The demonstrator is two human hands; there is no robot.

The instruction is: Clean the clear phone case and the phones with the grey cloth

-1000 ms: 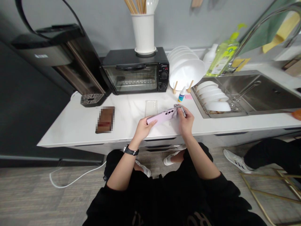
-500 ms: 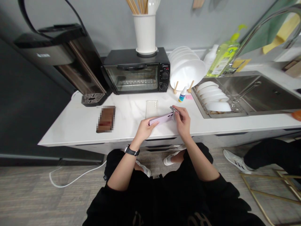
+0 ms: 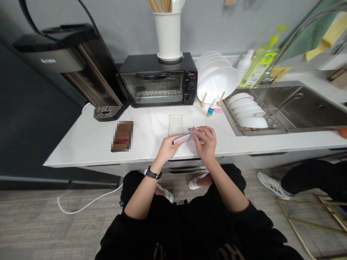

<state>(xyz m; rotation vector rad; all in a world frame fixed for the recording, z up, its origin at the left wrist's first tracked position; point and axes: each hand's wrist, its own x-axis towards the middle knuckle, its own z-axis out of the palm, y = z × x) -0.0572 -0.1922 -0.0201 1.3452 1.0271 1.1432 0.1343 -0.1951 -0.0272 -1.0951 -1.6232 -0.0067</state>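
My left hand [image 3: 166, 148] is closed around one end of a light purple phone [image 3: 182, 138], held tilted just above the counter's front part. My right hand [image 3: 206, 142] pinches a thin grey cloth [image 3: 194, 130] against the phone's other end; the fingers hide part of both. Behind the phone, a clear phone case [image 3: 175, 124] lies flat on the counter. A small spray bottle [image 3: 211, 108] with a blue and yellow label stands beyond my right hand, beside a pink piece [image 3: 219, 111].
On the white counter [image 3: 81, 144] are a brown pixelated item [image 3: 122, 136], a drinks dispenser [image 3: 105, 83] and a toaster oven [image 3: 158, 85]. Racked plates [image 3: 218, 85] stand left of the sink [image 3: 306, 108], which holds bowls [image 3: 253, 122]. Another person's leg [image 3: 306, 178] is at right.
My right hand has moved left along the phone with the grey cloth, covering more of it. My left hand keeps its hold. The view has shifted slightly.
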